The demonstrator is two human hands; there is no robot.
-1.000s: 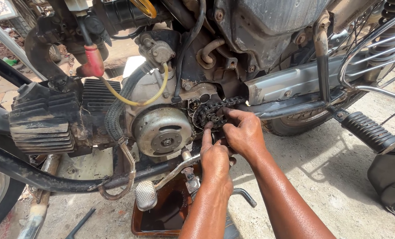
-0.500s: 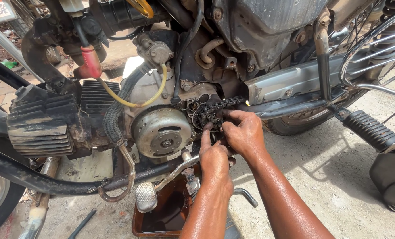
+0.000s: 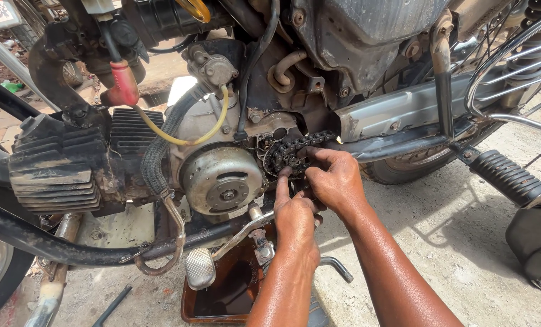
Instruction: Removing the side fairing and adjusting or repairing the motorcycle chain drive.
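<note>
Little is changing since the earlier frames: both hands are staying at the greasy black drive chain [image 3: 292, 152] on the small front sprocket, at the frame's centre. The left hand [image 3: 295, 219] is pointing one finger up onto it, while the right hand [image 3: 337, 180] is curling its fingertips over the links beside the round grey metal engine cover [image 3: 222, 180]. A rusty oil-filled drain pan [image 3: 225, 290] is sitting below on the concrete floor [image 3: 458, 236].

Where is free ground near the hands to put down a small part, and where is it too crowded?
Bare concrete lies right of the right hand, between the rear footpeg and the right forearm. A smaller patch sits under the engine fins, left of the oil pan. Around the chain, left hand and gear lever it is crowded.
</note>
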